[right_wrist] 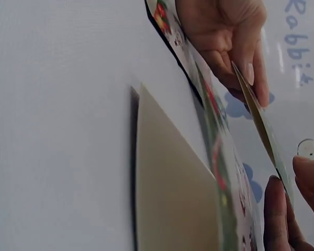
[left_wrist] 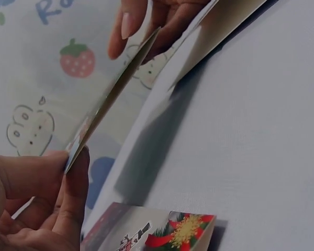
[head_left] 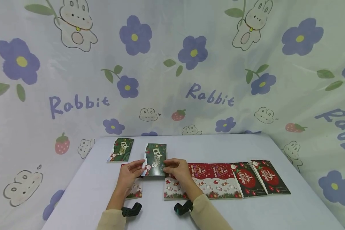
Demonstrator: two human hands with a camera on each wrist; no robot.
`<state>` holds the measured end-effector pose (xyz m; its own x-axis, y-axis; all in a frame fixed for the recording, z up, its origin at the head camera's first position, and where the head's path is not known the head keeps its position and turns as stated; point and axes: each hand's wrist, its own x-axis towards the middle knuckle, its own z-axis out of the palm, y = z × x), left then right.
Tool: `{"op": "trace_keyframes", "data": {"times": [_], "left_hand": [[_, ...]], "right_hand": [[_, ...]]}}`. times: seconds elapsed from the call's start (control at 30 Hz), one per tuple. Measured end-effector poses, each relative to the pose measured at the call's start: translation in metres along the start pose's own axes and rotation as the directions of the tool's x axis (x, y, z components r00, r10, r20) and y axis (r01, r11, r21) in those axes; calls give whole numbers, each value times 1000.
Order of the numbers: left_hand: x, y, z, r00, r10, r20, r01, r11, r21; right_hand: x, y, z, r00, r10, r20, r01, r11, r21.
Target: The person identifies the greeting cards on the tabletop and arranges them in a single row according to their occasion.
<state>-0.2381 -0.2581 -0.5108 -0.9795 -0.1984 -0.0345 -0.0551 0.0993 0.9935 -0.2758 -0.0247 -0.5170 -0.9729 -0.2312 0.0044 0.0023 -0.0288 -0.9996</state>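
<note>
A green Christmas card (head_left: 155, 159) with white and gold lettering is held up over the table between both hands. My left hand (head_left: 129, 174) pinches its left edge between thumb and fingers. On the opposite edge, the thumb and fingers of my right hand (head_left: 179, 174) grip the card. Seen edge-on, the card (right_wrist: 259, 125) tilts above the table, and its folded leaves show slightly apart. Below my left hand lies a red and white card (head_left: 136, 188), partly covered. Another red and white card (head_left: 172, 189) lies below my right hand.
A second green card (head_left: 121, 150) lies at the table's back left. To the right runs a row of red and white cards (head_left: 202, 185), followed by two black cards with red circles (head_left: 248, 179). A patterned rabbit-and-flower curtain (head_left: 161, 70) hangs behind the white table (head_left: 83, 201).
</note>
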Motion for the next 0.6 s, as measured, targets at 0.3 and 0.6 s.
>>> {"op": "trace_keyframes", "data": {"times": [0.3,0.6], "left_hand": [[1,2,-3,999,-4,-32,4,1000,0],[-1,3,-3,999,20,-46,-20,1000,10]], "right_hand": [[-4,-1,7,1000,10,-27,-10,1000,1],[-4,-1,11,997,21,-68,-23,1000,-21]]}}
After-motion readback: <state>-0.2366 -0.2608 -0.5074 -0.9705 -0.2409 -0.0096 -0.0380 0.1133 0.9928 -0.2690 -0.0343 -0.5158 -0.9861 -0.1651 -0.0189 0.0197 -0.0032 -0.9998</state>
